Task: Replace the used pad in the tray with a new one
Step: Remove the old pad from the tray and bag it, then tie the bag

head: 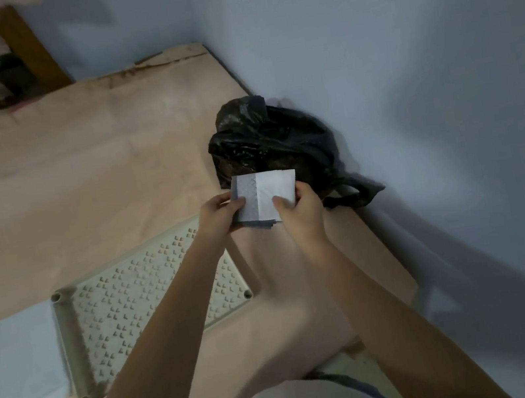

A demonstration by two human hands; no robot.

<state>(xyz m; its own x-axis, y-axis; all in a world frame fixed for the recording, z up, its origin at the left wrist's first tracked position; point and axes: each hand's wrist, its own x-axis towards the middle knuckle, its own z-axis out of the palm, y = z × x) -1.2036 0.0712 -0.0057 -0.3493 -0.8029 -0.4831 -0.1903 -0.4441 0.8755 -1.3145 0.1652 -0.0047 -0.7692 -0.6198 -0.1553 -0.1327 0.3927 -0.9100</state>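
A folded pad (265, 194), white with a grey-blue patterned half, is held up above the table between both hands. My left hand (219, 216) pinches its left edge and my right hand (297, 210) grips its right side with the thumb on top. Below my left forearm lies a cream perforated tray grid (127, 311) flat on the table. A pale blue-white flat sheet (11, 369), possibly a pad or the tray base, lies to the left of the grid, partly under it.
A tied black plastic bag (272, 141) sits on the table just behind the pad, against the pale wall. The tan table surface (75, 167) stretches left and back. Its right edge (387, 247) runs close to the wall. Dark clutter sits at the far left corner.
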